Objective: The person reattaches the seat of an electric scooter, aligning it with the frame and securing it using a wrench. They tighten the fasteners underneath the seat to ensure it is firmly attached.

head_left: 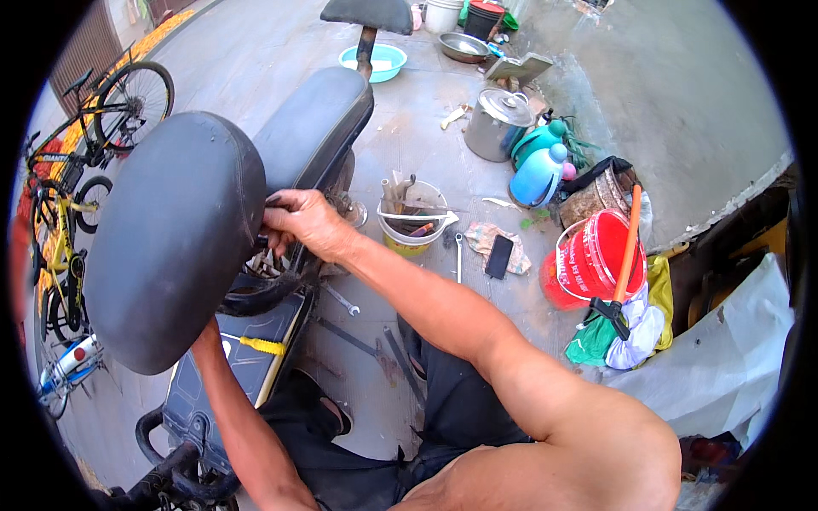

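A black padded seat (175, 238) stands tipped up on an electric bike, in front of its long rear seat (311, 119). My right hand (300, 223) is at the tipped seat's right edge, fingers bent and pinched together near its underside. What they grip is too small and shaded to make out. My left forearm reaches up behind the seat's lower edge, which hides my left hand. Below, a yellow-handled screwdriver (262, 346) lies on the bike's black footboard (192, 387). An open-end wrench (342, 300) rests on the ground beside the bike.
To the right stand a white tool bucket (407, 237), another wrench (459, 258), a phone (499, 257) on a cloth, and a red bucket (558, 277) with an orange-handled tool (630, 247). Farther off are a lidded metal pot (494, 128) and a blue jug (537, 177). Bicycles (132, 106) line the left.
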Available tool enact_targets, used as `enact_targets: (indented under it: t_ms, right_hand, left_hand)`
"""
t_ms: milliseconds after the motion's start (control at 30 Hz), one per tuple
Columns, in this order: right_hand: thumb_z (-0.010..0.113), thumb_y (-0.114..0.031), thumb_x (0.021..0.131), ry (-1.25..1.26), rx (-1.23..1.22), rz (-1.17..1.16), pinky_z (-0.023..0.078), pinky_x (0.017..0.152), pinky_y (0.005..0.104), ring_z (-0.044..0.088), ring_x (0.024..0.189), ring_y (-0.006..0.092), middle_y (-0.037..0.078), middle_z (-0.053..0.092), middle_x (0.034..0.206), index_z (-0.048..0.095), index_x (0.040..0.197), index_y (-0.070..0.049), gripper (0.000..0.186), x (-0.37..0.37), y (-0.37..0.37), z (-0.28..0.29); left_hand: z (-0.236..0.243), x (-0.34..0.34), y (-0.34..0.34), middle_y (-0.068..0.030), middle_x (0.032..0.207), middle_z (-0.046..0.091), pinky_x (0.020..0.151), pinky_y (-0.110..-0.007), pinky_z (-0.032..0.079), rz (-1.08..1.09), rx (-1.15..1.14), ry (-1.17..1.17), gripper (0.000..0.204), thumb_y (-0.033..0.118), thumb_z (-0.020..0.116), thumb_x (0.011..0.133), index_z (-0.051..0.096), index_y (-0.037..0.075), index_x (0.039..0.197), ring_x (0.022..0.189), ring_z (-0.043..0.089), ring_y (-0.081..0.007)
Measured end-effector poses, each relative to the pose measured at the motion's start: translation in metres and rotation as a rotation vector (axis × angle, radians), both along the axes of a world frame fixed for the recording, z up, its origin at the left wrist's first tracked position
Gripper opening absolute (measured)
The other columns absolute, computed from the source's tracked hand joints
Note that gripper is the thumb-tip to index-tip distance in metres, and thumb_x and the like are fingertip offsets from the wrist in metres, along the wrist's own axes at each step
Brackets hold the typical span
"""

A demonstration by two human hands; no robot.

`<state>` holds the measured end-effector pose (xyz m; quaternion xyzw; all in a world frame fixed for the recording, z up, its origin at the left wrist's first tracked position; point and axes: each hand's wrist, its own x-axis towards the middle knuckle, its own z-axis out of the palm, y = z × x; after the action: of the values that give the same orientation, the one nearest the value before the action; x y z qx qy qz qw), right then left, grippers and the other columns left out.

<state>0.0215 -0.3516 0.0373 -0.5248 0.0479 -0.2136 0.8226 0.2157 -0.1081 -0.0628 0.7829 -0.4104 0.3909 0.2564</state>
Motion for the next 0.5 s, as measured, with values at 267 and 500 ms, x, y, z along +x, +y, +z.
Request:
enact_targets:
  t_ms: [267,500]
  right_hand:
    - [0.067,-0.019,0.092,-0.060,0.069,-0.015,0.056,0.054,0.0242,0.065,0.062,0.0112,0.005,0.067,0.077,0.067,0.098,-0.001,0.019,0.000,0.001,0.000]
    - [0.067,-0.018,0.092,-0.048,0.030,-0.036,0.056,0.055,0.0248,0.064,0.063,0.0111,0.005,0.067,0.077,0.068,0.097,-0.001,0.018,-0.004,-0.007,0.002]
  left_hand:
    - [-0.009,0.005,0.005,-0.0149,0.136,0.055,0.107,-0.045,0.034,0.027,0.038,-0.076,0.053,0.023,0.068,0.090,0.051,0.008,0.137,0.128,0.048,-0.0326]
    - [-0.012,0.008,0.005,-0.0148,0.137,0.054,0.108,-0.045,0.034,0.024,0.045,-0.103,0.054,0.023,0.068,0.089,0.050,0.008,0.138,0.128,0.047,-0.0324]
